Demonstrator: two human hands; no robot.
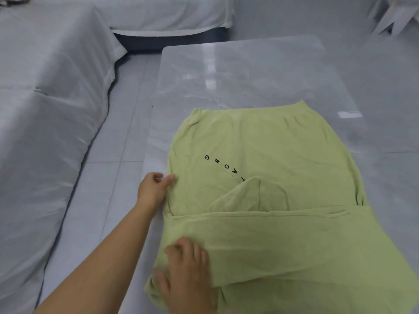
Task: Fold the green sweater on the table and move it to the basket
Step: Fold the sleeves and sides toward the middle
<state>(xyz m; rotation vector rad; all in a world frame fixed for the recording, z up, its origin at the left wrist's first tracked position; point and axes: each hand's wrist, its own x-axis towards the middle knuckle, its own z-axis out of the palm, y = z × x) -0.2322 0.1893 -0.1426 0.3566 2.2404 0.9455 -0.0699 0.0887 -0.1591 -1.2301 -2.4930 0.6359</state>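
Note:
The light green sweater (pixel 260 155) lies flat on the glossy grey table (pixel 249 71), its hem at the far side and black letters across the chest. Both sleeves are folded across the near part of the body. My left hand (pixel 155 189) is at the sweater's left edge, with thumb and fingers pinched on the fabric there. My right hand (pixel 186 273) rests flat on the sweater's near left corner, fingers spread over the folded sleeve. No basket is in view.
A sofa draped in a white sheet (pixel 45 109) runs along the left, and another covered piece (pixel 170 14) stands at the back. Grey floor tiles (pixel 108 177) separate the sofa from the table's left edge.

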